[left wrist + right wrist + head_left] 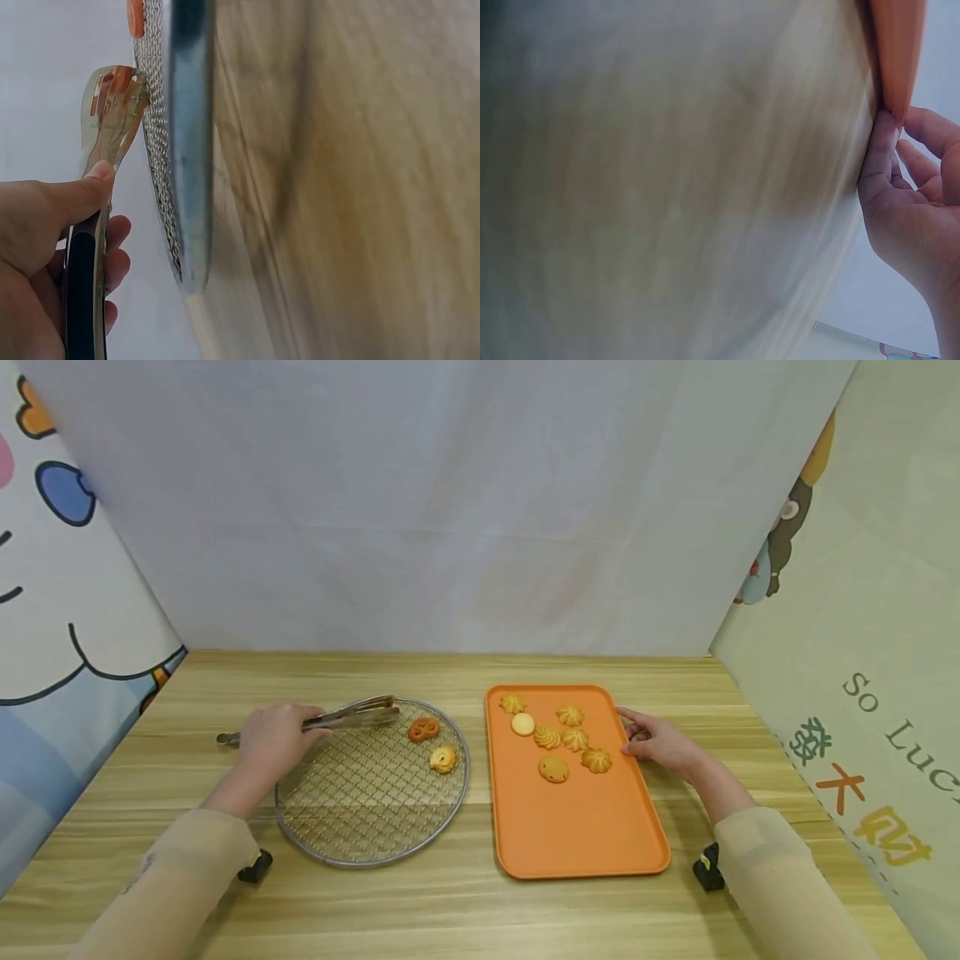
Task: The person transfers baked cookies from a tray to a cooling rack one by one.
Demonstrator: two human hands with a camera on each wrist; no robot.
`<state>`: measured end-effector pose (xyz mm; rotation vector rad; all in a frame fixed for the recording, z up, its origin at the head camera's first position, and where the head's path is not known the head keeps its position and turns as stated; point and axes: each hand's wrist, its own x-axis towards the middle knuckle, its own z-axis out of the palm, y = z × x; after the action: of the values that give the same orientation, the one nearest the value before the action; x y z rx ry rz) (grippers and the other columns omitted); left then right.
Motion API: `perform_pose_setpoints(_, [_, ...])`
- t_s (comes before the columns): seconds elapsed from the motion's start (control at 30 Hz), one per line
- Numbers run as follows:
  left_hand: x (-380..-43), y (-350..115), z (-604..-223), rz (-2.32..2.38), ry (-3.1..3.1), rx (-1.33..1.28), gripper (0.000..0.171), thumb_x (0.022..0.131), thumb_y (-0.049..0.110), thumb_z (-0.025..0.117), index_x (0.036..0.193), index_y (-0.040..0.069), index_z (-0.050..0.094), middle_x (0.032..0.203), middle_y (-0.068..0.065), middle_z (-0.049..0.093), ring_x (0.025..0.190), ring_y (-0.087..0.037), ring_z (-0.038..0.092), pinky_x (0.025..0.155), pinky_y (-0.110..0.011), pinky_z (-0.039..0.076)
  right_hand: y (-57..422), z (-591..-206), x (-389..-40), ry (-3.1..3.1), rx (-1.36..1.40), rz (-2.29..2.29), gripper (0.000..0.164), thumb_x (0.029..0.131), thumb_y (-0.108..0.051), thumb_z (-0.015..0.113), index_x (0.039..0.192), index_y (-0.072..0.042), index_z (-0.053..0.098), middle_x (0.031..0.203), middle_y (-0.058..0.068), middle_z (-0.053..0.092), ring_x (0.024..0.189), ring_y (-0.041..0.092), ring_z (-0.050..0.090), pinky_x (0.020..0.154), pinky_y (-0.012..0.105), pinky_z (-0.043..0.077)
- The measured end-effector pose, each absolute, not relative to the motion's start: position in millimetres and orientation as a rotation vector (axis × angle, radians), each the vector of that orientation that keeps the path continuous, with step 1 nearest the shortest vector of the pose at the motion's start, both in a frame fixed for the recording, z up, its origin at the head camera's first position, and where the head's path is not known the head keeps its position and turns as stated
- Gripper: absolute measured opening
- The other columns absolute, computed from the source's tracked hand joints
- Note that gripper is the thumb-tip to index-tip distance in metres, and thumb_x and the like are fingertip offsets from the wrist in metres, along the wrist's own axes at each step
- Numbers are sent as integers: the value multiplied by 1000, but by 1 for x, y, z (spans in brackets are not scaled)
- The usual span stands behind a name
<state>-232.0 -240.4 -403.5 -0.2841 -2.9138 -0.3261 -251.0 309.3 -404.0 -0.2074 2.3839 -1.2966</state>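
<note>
My left hand (273, 739) holds a pair of metal tongs (358, 718) over the left part of a round wire rack (360, 810). In the left wrist view, the thumb lies along the tongs (90, 262) and their tips are at the mesh. On the rack are a brown pretzel (423, 729) and a piped cookie (443, 758), both right of the tong tips. My right hand (663, 747) grips the right rim of an orange tray (577, 835), thumb and fingers at its edge. Several cookies, among them a swirled one (547, 737), lie on the tray's far half.
Rack and tray stand side by side on a wooden table (420, 910), a strip of wood between them. A pale curtain (450, 527) closes off the back. Printed cloths hang at the left and right. Black wrist devices sit under both sleeves.
</note>
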Motion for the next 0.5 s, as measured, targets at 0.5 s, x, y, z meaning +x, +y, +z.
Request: perform_pose_setpoints(0.5, [-221, -243, -400, -388, -3011, -314, 55, 84, 37, 70, 123, 0, 61, 57, -8, 57, 41, -10, 26, 41, -28, 27, 308, -404, -250, 2372, -200, -1313, 71, 93, -1, 54, 151, -2, 14, 110, 19, 41, 83, 15, 42, 67, 23, 45])
